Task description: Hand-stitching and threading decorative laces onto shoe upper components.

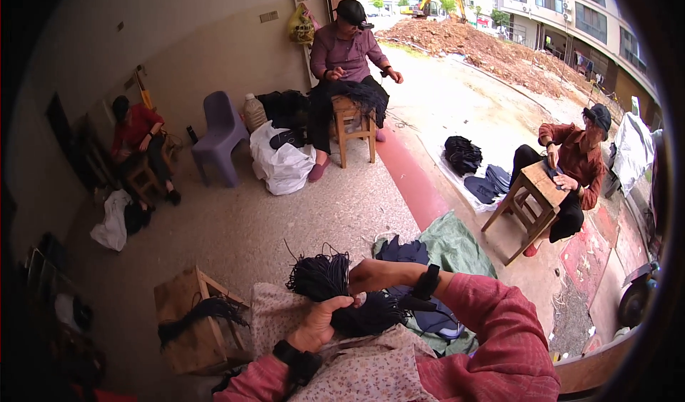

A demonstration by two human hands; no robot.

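A thick bundle of black cords (pixel 318 276) is over my lap, its loose ends fanning out at the far side. My left hand (pixel 317 323) is closed round its near left side, thumb pointing right. My right hand (pixel 372 276) grips the same bundle from the right, and its fingertips are partly hidden. More black cords hang below my hands, over the floral apron (pixel 378 366) on my lap. Dark blue fabric pieces (pixel 403 251) lie on a green sack (pixel 457 241) just beyond my right forearm.
A wooden stool (pixel 178 298) at my left carries another bundle of black cords (pixel 203 318). Three people sit working: one far left, one (pixel 349 52) ahead at a stool, one (pixel 571 159) at right. A purple chair (pixel 220 134) and a white sack (pixel 282 170) stand ahead.
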